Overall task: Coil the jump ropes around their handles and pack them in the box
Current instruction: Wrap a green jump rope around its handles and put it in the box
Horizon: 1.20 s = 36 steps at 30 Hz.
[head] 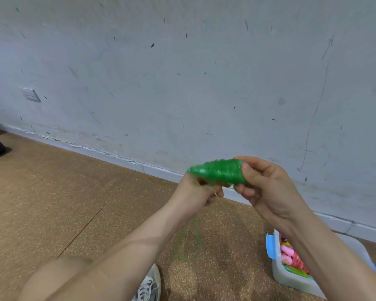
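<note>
- One shoe (149, 285) showed at the bottom edge, on the brown floor (52, 192). It stood under the hanging rope, so a swinging tail could have snagged on it.
- One box (291, 281) sat on the floor at lower right, open, with one blue latch (270, 246) in view. The right forearm crossed over it and hid much of the inside.
- Inside it lay a pink bundle (295, 257) and some green and yellow. How many ropes were packed could not be counted. It looked fairly full, so the next bundle might have sat proud or tipped out.
- One faint, blurred green strand (193, 231) hung below the hands toward the floor. This unwound length could have tangled or dragged if it was wound too fast.
- Two hands were in view, raised over the floor and both clenched on the work. The left hand (195, 192) was curled around the bundle's left end, though blur hid its exact hold.
- The right hand (267, 185) pinched the other end between thumb and curled fingers.
- One green jump rope (219, 171) lay between them, mostly coiled round its handles. If either hold loosened, the turns would likely have sprung off and unwound.
- One scuffed wall (182, 83) stood behind.
</note>
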Each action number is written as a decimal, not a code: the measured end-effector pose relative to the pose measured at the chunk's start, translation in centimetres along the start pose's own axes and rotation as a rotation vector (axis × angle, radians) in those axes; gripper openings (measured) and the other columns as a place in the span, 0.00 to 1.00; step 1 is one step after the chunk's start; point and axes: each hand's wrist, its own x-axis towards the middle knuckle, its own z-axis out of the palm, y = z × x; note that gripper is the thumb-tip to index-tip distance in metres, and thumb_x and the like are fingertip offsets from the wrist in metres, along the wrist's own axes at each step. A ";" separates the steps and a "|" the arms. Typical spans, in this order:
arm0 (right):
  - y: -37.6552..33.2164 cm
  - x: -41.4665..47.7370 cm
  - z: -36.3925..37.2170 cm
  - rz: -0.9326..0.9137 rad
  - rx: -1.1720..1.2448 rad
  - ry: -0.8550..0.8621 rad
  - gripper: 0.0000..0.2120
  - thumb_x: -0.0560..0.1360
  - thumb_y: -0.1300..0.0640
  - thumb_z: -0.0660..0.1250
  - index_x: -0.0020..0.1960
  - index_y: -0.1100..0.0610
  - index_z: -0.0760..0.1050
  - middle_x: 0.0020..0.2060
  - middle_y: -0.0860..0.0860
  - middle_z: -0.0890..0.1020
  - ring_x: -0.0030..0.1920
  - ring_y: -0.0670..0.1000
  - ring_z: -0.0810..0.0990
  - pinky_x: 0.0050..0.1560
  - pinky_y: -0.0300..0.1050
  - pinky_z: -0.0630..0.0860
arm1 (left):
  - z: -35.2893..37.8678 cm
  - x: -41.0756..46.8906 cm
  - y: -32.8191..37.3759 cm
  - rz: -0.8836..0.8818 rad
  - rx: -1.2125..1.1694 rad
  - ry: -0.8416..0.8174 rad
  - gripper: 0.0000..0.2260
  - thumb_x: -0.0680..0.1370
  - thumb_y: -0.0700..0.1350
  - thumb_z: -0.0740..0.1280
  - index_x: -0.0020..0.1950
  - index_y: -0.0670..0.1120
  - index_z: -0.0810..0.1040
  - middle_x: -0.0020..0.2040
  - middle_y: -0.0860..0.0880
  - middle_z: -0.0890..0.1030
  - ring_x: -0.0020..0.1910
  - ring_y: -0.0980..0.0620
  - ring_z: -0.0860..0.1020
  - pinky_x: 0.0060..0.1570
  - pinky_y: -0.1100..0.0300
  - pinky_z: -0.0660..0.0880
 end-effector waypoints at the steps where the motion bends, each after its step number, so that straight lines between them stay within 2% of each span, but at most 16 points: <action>1: 0.0 0.1 -0.1 -0.013 -0.044 0.066 0.09 0.73 0.66 0.66 0.53 0.66 0.77 0.36 0.60 0.75 0.24 0.49 0.71 0.23 0.35 0.69 | 0.3 -0.5 -0.2 0.072 0.257 0.009 0.10 0.80 0.43 0.63 0.43 0.51 0.81 0.32 0.52 0.78 0.28 0.57 0.71 0.30 0.64 0.66; 4: 0.0 0.5 -0.5 -0.157 -0.501 0.244 0.04 0.76 0.64 0.67 0.50 0.60 0.79 0.32 0.55 0.76 0.24 0.49 0.76 0.28 0.39 0.73 | 0.7 -1.6 -0.5 0.349 1.129 0.014 0.11 0.82 0.51 0.57 0.48 0.50 0.76 0.40 0.50 0.79 0.39 0.49 0.77 0.38 0.57 0.68; 5: 0.0 0.6 -0.6 -0.220 -0.665 0.292 0.04 0.76 0.63 0.68 0.49 0.56 0.79 0.31 0.52 0.77 0.25 0.50 0.78 0.30 0.41 0.74 | 0.6 -2.0 0.0 0.470 1.289 0.038 0.11 0.83 0.51 0.56 0.48 0.49 0.75 0.41 0.49 0.79 0.41 0.46 0.77 0.38 0.55 0.68; 7: 0.0 0.6 -0.6 -0.312 -0.874 0.313 0.06 0.75 0.61 0.70 0.47 0.50 0.78 0.31 0.49 0.78 0.29 0.52 0.80 0.36 0.43 0.75 | -0.2 -2.4 1.0 0.658 1.350 0.082 0.11 0.82 0.51 0.57 0.46 0.49 0.76 0.39 0.49 0.79 0.39 0.46 0.78 0.36 0.54 0.67; 10: 0.3 0.4 -0.3 -0.383 -1.099 0.219 0.07 0.73 0.60 0.71 0.47 0.49 0.79 0.35 0.49 0.78 0.34 0.48 0.77 0.40 0.41 0.72 | -1.8 -1.9 2.1 0.742 1.304 0.056 0.16 0.79 0.53 0.57 0.42 0.48 0.80 0.34 0.51 0.77 0.34 0.48 0.77 0.33 0.57 0.68; 13: 0.6 -0.1 0.0 -0.412 -1.258 0.072 0.06 0.73 0.58 0.71 0.49 0.50 0.80 0.38 0.48 0.77 0.35 0.42 0.75 0.40 0.32 0.69 | -2.6 -1.1 1.8 0.839 1.266 0.092 0.17 0.76 0.54 0.58 0.37 0.48 0.81 0.29 0.52 0.76 0.29 0.49 0.75 0.29 0.61 0.68; 15: 0.3 -0.3 0.2 -0.399 -1.261 -0.030 0.07 0.73 0.59 0.71 0.48 0.48 0.80 0.38 0.48 0.77 0.33 0.42 0.75 0.38 0.31 0.67 | -3.3 -0.8 1.8 0.814 1.185 0.122 0.16 0.74 0.57 0.60 0.37 0.49 0.82 0.29 0.52 0.77 0.30 0.50 0.76 0.30 0.60 0.69; 19: -0.3 -0.4 0.1 -0.346 -1.202 -0.185 0.09 0.74 0.62 0.71 0.47 0.48 0.80 0.36 0.46 0.77 0.30 0.44 0.76 0.36 0.30 0.67 | -3.7 -0.9 2.0 0.575 0.956 0.114 0.07 0.71 0.55 0.70 0.40 0.54 0.85 0.34 0.52 0.81 0.35 0.55 0.77 0.35 0.59 0.71; 21: -0.8 -0.5 0.0 -0.268 -1.058 -0.229 0.09 0.75 0.64 0.69 0.47 0.51 0.81 0.35 0.47 0.78 0.27 0.44 0.75 0.34 0.33 0.69 | -3.4 -0.9 2.2 0.392 0.762 0.098 0.03 0.70 0.51 0.74 0.40 0.54 0.85 0.36 0.54 0.83 0.38 0.58 0.79 0.41 0.59 0.74; 23: -1.2 -0.6 -0.3 -0.205 -0.889 -0.268 0.10 0.75 0.67 0.67 0.48 0.53 0.81 0.35 0.50 0.78 0.27 0.48 0.76 0.32 0.36 0.71 | -3.4 -0.7 2.3 0.232 0.566 0.050 0.04 0.70 0.47 0.75 0.43 0.52 0.85 0.39 0.56 0.85 0.41 0.59 0.81 0.47 0.61 0.77; 27: -1.4 -1.0 -0.4 -0.203 -0.804 -0.325 0.11 0.75 0.69 0.67 0.49 0.55 0.81 0.37 0.51 0.79 0.33 0.51 0.76 0.36 0.38 0.72 | -3.7 -0.7 2.1 0.028 0.290 -0.235 0.08 0.75 0.46 0.71 0.52 0.47 0.84 0.44 0.38 0.83 0.39 0.50 0.74 0.43 0.58 0.69; 29: -1.5 -1.0 -0.5 -0.201 -0.834 -0.308 0.10 0.76 0.66 0.67 0.51 0.54 0.81 0.40 0.45 0.82 0.37 0.49 0.78 0.40 0.36 0.74 | -3.8 -0.8 2.2 0.060 0.310 -0.205 0.09 0.73 0.46 0.72 0.53 0.50 0.84 0.44 0.47 0.85 0.39 0.55 0.79 0.42 0.63 0.71; 31: -1.4 -1.1 -0.4 -0.107 -0.800 -0.260 0.08 0.76 0.56 0.67 0.55 0.50 0.80 0.50 0.44 0.81 0.43 0.48 0.82 0.44 0.40 0.78 | -3.7 -1.0 2.3 0.234 0.653 -0.035 0.10 0.71 0.52 0.74 0.51 0.56 0.83 0.43 0.58 0.85 0.39 0.63 0.80 0.41 0.66 0.74; 32: -1.1 -1.1 -0.3 -0.014 -0.760 -0.232 0.11 0.76 0.50 0.66 0.58 0.47 0.78 0.54 0.45 0.80 0.44 0.49 0.83 0.43 0.42 0.80 | -3.5 -1.2 2.3 0.379 0.891 0.050 0.09 0.71 0.55 0.73 0.50 0.57 0.83 0.40 0.57 0.84 0.37 0.60 0.79 0.40 0.63 0.74; 34: -0.3 -1.2 0.4 0.162 -0.632 -0.173 0.17 0.74 0.44 0.63 0.60 0.49 0.76 0.52 0.50 0.81 0.38 0.53 0.84 0.37 0.42 0.80 | -2.8 -1.3 1.9 0.661 1.175 0.120 0.12 0.72 0.57 0.70 0.48 0.51 0.82 0.36 0.53 0.81 0.35 0.52 0.78 0.35 0.58 0.72; 36: 0.3 -1.0 0.9 0.173 -0.505 -0.114 0.17 0.73 0.47 0.66 0.55 0.57 0.78 0.42 0.57 0.84 0.33 0.53 0.81 0.32 0.39 0.78 | -2.0 -1.3 1.4 0.776 1.240 0.108 0.15 0.72 0.56 0.67 0.49 0.47 0.81 0.37 0.52 0.81 0.35 0.49 0.78 0.34 0.58 0.71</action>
